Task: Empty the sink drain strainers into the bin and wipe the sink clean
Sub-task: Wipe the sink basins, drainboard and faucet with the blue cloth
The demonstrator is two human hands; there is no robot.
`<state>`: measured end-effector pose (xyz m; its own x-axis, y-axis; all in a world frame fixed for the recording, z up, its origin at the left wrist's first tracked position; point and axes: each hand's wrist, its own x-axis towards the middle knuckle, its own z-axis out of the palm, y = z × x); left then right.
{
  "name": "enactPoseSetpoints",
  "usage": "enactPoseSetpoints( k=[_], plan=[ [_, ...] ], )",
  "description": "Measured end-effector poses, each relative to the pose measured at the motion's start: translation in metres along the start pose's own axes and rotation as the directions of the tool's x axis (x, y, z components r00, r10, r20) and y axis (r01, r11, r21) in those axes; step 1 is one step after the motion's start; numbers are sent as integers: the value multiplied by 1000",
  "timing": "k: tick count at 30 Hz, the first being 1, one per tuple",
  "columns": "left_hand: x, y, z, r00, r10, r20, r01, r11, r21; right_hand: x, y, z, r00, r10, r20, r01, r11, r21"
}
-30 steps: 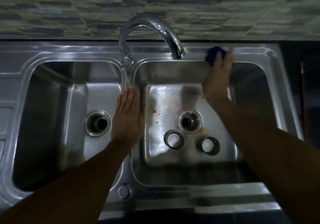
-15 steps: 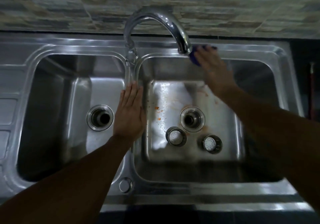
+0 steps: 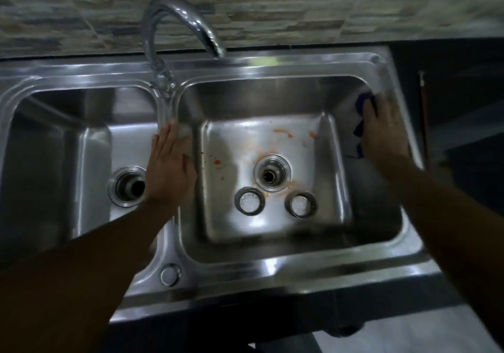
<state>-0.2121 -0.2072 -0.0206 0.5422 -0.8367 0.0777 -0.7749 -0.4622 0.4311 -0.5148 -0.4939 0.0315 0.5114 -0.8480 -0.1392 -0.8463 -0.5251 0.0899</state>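
Note:
A steel double sink (image 3: 272,265) fills the view. My right hand (image 3: 384,134) presses a blue cloth (image 3: 364,102) against the right basin's right wall, near the rim. My left hand (image 3: 170,167) lies flat, fingers together, on the divider between the basins and holds nothing. Two round drain strainers (image 3: 249,200) (image 3: 300,204) stand on the right basin's floor, just in front of its open drain (image 3: 271,172). Orange smears (image 3: 283,133) mark that floor around the drain and toward the back.
The left basin's drain (image 3: 128,186) is open. A curved chrome faucet (image 3: 188,28) rises at the back over the divider. A tiled wall (image 3: 300,6) runs behind. A dark counter (image 3: 458,80) lies to the right of the sink.
My right hand has carried the blue cloth from the back rim by the faucet spout over to the right wall of the right basin. My left hand has stayed on the divider.

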Motion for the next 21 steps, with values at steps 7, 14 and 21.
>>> enactPoseSetpoints(
  k=[7, 14, 21],
  plan=[
    [-27, 10, -9, 999, -40, 15, 40, 999, -36, -161, 30, 26, 992, 84, 96, -97, 985, 144],
    [-101, 31, -25, 990, -85, 110, 90, 995, -40, -209, 62, 28, 997, 52, 60, -73, 903, 424],
    [-157, 27, -34, 977, -83, 198, 119, 977, -175, -241, -20, 31, 999, 1, 41, -22, 856, 517]
  ],
)
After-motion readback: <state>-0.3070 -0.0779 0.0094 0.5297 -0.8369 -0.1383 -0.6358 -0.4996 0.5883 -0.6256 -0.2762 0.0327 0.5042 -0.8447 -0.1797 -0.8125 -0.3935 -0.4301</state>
